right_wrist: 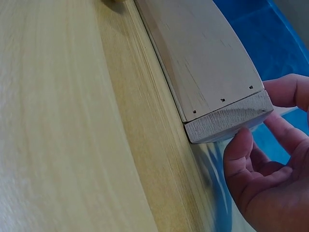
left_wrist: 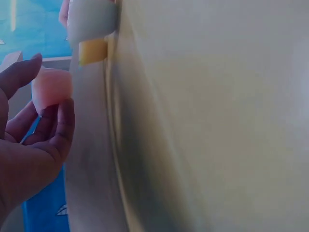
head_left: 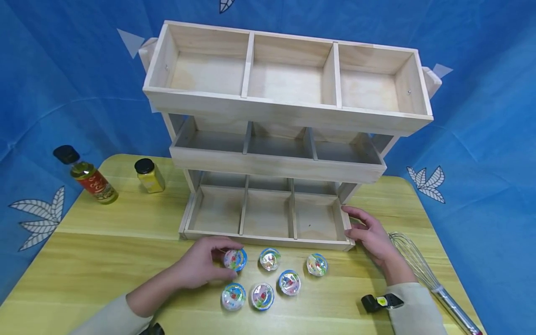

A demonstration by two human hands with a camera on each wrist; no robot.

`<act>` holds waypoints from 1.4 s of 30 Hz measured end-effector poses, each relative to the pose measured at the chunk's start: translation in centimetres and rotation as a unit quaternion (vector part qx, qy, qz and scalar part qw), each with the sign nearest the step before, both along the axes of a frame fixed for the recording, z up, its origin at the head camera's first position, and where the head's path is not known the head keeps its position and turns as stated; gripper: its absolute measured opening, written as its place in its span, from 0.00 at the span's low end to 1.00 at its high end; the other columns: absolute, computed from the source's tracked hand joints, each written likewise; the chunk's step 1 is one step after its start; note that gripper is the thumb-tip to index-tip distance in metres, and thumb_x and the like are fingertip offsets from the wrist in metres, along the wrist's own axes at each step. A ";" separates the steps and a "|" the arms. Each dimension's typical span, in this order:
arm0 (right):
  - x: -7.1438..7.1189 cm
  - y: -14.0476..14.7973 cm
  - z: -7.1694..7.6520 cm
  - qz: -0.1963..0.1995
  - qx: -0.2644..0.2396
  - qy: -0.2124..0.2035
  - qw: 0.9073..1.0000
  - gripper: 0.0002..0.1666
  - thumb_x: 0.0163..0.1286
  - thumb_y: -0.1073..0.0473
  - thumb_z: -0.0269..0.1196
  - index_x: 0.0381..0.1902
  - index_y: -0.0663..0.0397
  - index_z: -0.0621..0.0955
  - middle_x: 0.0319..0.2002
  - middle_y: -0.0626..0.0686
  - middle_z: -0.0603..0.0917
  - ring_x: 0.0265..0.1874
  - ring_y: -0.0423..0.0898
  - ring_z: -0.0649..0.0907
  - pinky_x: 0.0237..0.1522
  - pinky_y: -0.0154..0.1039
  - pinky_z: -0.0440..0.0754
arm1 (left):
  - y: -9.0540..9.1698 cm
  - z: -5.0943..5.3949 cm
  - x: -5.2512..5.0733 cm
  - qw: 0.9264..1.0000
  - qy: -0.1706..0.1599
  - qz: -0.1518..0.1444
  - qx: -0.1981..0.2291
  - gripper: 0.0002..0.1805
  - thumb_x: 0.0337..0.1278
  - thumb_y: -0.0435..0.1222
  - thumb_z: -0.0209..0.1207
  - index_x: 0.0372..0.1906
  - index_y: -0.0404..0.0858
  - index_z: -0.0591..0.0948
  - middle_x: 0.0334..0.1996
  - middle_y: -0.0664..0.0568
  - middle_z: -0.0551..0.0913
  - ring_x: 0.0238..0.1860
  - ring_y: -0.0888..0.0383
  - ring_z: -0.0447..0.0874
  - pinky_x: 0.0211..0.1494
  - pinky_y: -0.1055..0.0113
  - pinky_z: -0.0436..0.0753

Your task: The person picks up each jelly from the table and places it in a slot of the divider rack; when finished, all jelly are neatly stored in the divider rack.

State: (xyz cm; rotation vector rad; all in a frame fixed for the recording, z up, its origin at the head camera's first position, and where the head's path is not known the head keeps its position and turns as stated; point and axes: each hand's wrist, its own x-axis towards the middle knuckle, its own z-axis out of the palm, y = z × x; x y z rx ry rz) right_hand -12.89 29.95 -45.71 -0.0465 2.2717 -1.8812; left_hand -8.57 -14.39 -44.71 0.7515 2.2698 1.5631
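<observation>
A wooden rack [head_left: 268, 241] has three tiers, each split into three bays with nothing in them. In front of its lowest tier, my left hand [head_left: 201, 264] grips a small lidded cup [head_left: 235, 259] by its sides. The left wrist view shows this cup [left_wrist: 53, 87] as pink, between thumb and fingers of the hand [left_wrist: 36, 140]. My right hand [head_left: 374, 237] holds the lowest tier's right front corner; the right wrist view has the thumb and fingers of that hand [right_wrist: 275, 183] around the wooden end [right_wrist: 229, 118]. More cups [head_left: 270, 259] [head_left: 262, 296] lie near my left hand.
An oil bottle [head_left: 96, 184] and a yellow jar with a black lid [head_left: 150, 177] stand at the table's left. A metal whisk [head_left: 439, 291] lies at the right, beside my right forearm. Blue cloth [head_left: 63, 102] hangs behind the table.
</observation>
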 end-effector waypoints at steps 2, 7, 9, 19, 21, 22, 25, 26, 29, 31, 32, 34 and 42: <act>-0.1 0.0 0.0 0.000 0.001 0.000 1.000 0.38 0.61 0.75 0.61 0.70 0.68 0.67 0.68 0.64 0.63 0.51 0.46 0.78 0.44 0.38 0.83 | -0.1 0.4 -0.1 1.000 0.009 0.014 0.001 0.29 0.44 0.34 0.77 0.56 0.35 0.83 0.49 0.53 0.83 0.45 0.55 0.81 0.49 0.62 0.83; -0.1 -0.1 0.3 -0.005 0.000 -0.004 1.000 0.38 0.60 0.75 0.62 0.69 0.69 0.67 0.68 0.63 0.63 0.51 0.45 0.78 0.45 0.38 0.83 | -0.2 1.3 -0.7 0.998 0.020 0.055 0.037 0.29 0.44 0.31 0.77 0.56 0.33 0.82 0.50 0.50 0.83 0.45 0.53 0.82 0.51 0.63 0.83; -0.1 -0.1 0.4 -0.004 -0.002 -0.005 1.000 0.38 0.60 0.75 0.62 0.70 0.69 0.66 0.68 0.64 0.62 0.52 0.45 0.78 0.45 0.38 0.83 | -0.1 1.6 -1.0 0.995 0.025 0.078 0.050 0.29 0.44 0.30 0.76 0.56 0.32 0.82 0.50 0.48 0.83 0.44 0.52 0.82 0.51 0.63 0.83; 0.0 -0.2 0.8 -0.001 0.003 0.002 1.000 0.38 0.61 0.75 0.62 0.70 0.70 0.66 0.68 0.66 0.62 0.51 0.45 0.78 0.44 0.37 0.83 | 0.2 2.4 -4.1 0.976 0.006 0.203 0.084 0.29 0.45 0.25 0.75 0.56 0.29 0.81 0.50 0.40 0.81 0.49 0.48 0.81 0.53 0.68 0.81; 0.0 -0.2 0.7 0.001 0.005 0.003 1.000 0.38 0.60 0.75 0.62 0.70 0.70 0.66 0.68 0.66 0.62 0.52 0.45 0.78 0.44 0.37 0.83 | 0.2 2.3 -4.7 0.973 0.008 0.214 0.084 0.29 0.45 0.25 0.74 0.57 0.28 0.80 0.51 0.39 0.80 0.51 0.47 0.80 0.54 0.69 0.81; 0.0 -0.2 0.7 0.000 0.007 0.003 1.000 0.38 0.60 0.75 0.62 0.70 0.69 0.67 0.68 0.66 0.62 0.51 0.44 0.78 0.44 0.37 0.83 | 0.3 2.2 -5.0 0.972 0.007 0.220 0.084 0.29 0.46 0.25 0.74 0.57 0.27 0.80 0.52 0.39 0.79 0.51 0.46 0.80 0.54 0.69 0.81; -0.1 -0.1 0.5 0.003 0.008 0.004 1.000 0.38 0.60 0.75 0.62 0.70 0.70 0.66 0.69 0.67 0.62 0.51 0.44 0.79 0.44 0.37 0.83 | 0.5 2.0 -5.9 0.967 0.001 0.239 0.092 0.29 0.45 0.24 0.74 0.56 0.25 0.78 0.50 0.37 0.78 0.49 0.46 0.80 0.51 0.70 0.82; -0.1 -0.1 0.5 0.001 0.008 0.003 1.000 0.38 0.60 0.75 0.62 0.69 0.69 0.67 0.69 0.67 0.62 0.50 0.44 0.79 0.43 0.37 0.83 | 0.6 1.9 -6.2 0.965 -0.003 0.245 0.099 0.29 0.44 0.23 0.73 0.56 0.25 0.78 0.49 0.37 0.78 0.49 0.45 0.80 0.49 0.71 0.82; -0.1 0.0 0.4 0.000 0.011 0.001 1.000 0.38 0.60 0.75 0.62 0.70 0.69 0.67 0.69 0.67 0.62 0.51 0.45 0.79 0.43 0.37 0.83 | 0.8 1.6 -7.2 0.959 -0.007 0.260 0.109 0.29 0.43 0.22 0.73 0.54 0.23 0.78 0.46 0.36 0.79 0.45 0.44 0.81 0.44 0.72 0.83; -0.1 0.0 0.4 -0.001 0.015 0.001 1.000 0.38 0.60 0.75 0.62 0.70 0.69 0.67 0.69 0.67 0.62 0.51 0.46 0.79 0.44 0.37 0.83 | 1.0 1.4 -7.8 0.959 0.003 0.267 0.095 0.28 0.43 0.23 0.74 0.54 0.24 0.78 0.45 0.36 0.80 0.44 0.44 0.82 0.43 0.72 0.83; -0.1 0.0 0.4 -0.001 0.015 0.001 1.000 0.38 0.60 0.75 0.62 0.70 0.69 0.67 0.69 0.67 0.63 0.51 0.46 0.79 0.44 0.37 0.83 | 1.1 1.1 -8.1 0.959 0.013 0.270 0.083 0.28 0.42 0.24 0.74 0.54 0.25 0.79 0.44 0.37 0.81 0.44 0.44 0.82 0.43 0.71 0.83; -0.1 0.1 0.4 -0.002 0.019 0.001 1.000 0.38 0.60 0.75 0.62 0.70 0.68 0.67 0.69 0.67 0.63 0.52 0.48 0.79 0.45 0.37 0.83 | 1.2 0.8 -8.7 0.959 0.038 0.275 0.053 0.28 0.41 0.25 0.75 0.54 0.27 0.80 0.42 0.38 0.82 0.42 0.45 0.83 0.43 0.66 0.84; 0.0 0.0 0.4 -0.001 0.021 0.002 1.000 0.38 0.61 0.75 0.62 0.70 0.68 0.67 0.69 0.67 0.63 0.52 0.48 0.79 0.45 0.36 0.83 | 1.7 -0.4 -10.6 0.957 0.063 0.282 -0.027 0.30 0.37 0.28 0.77 0.52 0.29 0.82 0.35 0.43 0.83 0.35 0.49 0.80 0.37 0.63 0.81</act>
